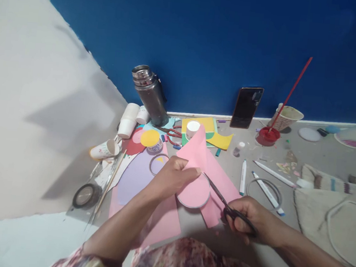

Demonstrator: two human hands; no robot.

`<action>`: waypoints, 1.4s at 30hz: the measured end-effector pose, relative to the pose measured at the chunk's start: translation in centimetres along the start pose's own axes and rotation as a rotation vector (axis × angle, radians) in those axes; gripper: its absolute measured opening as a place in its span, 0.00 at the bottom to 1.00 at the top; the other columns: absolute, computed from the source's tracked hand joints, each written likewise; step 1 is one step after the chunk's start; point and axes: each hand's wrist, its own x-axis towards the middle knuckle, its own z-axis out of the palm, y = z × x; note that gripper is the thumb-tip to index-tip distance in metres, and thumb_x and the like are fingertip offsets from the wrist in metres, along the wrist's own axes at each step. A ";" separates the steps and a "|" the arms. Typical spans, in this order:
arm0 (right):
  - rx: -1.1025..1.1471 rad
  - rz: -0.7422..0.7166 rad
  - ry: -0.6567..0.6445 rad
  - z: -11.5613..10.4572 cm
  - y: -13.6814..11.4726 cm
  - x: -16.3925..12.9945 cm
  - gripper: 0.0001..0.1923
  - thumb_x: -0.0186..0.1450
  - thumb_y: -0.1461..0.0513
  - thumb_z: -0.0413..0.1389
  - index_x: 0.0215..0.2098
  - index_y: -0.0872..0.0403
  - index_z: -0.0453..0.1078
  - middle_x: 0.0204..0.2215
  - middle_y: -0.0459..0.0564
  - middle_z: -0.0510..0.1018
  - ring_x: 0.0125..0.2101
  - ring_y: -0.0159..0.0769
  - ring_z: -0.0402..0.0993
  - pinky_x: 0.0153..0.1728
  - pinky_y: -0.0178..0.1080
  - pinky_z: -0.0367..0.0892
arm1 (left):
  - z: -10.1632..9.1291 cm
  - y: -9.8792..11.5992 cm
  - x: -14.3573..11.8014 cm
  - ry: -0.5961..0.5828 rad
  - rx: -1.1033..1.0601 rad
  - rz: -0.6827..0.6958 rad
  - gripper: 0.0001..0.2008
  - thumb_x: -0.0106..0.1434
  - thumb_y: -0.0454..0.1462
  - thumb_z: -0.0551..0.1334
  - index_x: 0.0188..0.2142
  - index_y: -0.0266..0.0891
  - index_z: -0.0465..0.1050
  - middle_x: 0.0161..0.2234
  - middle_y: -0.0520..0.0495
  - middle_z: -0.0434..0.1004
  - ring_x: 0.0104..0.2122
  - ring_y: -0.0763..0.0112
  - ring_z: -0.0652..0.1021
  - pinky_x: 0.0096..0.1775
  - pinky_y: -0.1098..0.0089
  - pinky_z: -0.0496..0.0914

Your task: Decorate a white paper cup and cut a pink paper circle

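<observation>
The work lies on a grey surface [317,157] set against a deep blue wall [221,37]; to the left a white sheet or panel [25,114] slopes down across the scene.

The left hand [170,177] pinches a sheet of pink paper [200,161] between thumb and fingers, holding it lifted near the middle of the surface, its upper corner curling toward the wall. A pencilled circle [194,193] shows on the sheet just below that hand. The right hand [251,222] is closed through the dark handles of a pair of scissors [225,201], the blades pointing far and left, their tips at the edge of the circle.

More coloured paper lies beneath: lilac [134,175], red [133,144], yellow [211,130]. At the far left stands a dark metal flask [150,95], with white paper cups [129,120] beside it and 1 tipped cup [104,149] nearer. A roll of tape [86,195] lies near left. A phone [246,107] leans upright against the wall. To its right a red-handled brush [290,92] rests in a red dish [268,136] beside a patterned cup [285,117]. White markers [273,173] lie on the right, with a beige cloth bag [340,216] beyond them.
</observation>
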 end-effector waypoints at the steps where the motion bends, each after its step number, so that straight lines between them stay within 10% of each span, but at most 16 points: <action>1: 0.001 -0.001 0.001 0.0 0.1 0.0 0.37 0.51 0.31 0.68 0.25 0.55 0.71 0.15 0.42 0.69 0.16 0.27 0.60 0.18 0.31 0.49 | 0.0 0.1 0.0 0.005 0.011 0.001 0.23 0.56 0.50 0.67 0.17 0.40 0.61 0.18 0.54 0.57 0.20 0.77 0.60 0.24 0.72 0.50; 42: -0.020 0.007 -0.046 0.2 0.2 -0.1 0.31 0.59 0.36 0.67 0.25 0.55 0.71 0.14 0.42 0.70 0.15 0.26 0.59 0.16 0.30 0.46 | -1.1 1.3 0.6 -0.152 0.144 -0.018 0.25 0.53 0.51 0.69 0.17 0.40 0.59 0.18 0.54 0.56 0.21 0.78 0.60 0.22 0.73 0.51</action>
